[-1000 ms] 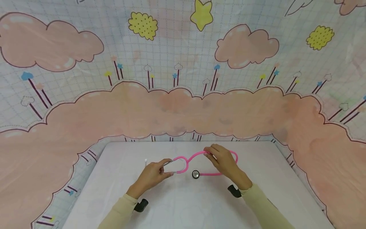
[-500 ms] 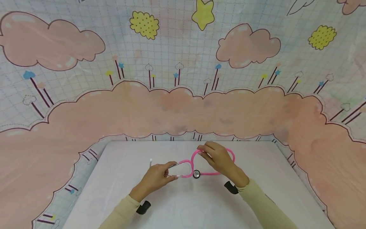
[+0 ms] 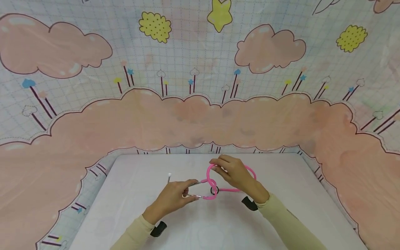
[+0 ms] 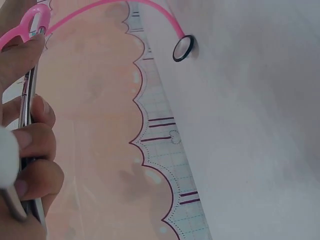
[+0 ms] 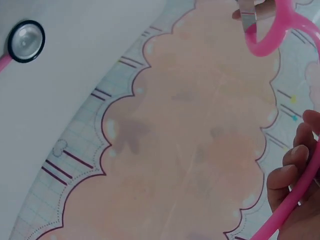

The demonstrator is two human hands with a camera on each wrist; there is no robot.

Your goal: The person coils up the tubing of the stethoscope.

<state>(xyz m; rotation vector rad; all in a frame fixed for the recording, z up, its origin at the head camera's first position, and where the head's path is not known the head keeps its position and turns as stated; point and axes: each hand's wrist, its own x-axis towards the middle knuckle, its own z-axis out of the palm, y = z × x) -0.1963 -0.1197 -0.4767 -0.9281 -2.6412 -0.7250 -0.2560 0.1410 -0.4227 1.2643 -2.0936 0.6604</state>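
A stethoscope with pink tubing (image 3: 229,190) is held in both hands. My left hand (image 3: 171,197) grips its metal ear tubes (image 4: 31,92), fingers curled round them; a white ear tip (image 3: 169,174) sticks out beyond that hand. To the right and farther back, my right hand (image 3: 233,172) holds the pink tube, which runs along its curled fingers (image 5: 296,165) in the right wrist view. Between the hands the tube bends in a tight loop near the pink fork (image 5: 285,22). The round chest piece (image 5: 26,41), black-rimmed and silver, lies on the table, partly covered by the fork in the head view.
The white table (image 3: 131,222) ends at a far edge just behind the hands. Behind and around it hangs a cloth printed with clouds (image 3: 270,48) and stars. Black wrist-worn pieces (image 3: 158,229) show under both forearms.
My left hand has moved right and slightly nearer, carrying the ear tubes, and the fork now overlaps the chest piece. My right hand has shifted left, and the tube between them bends more tightly.
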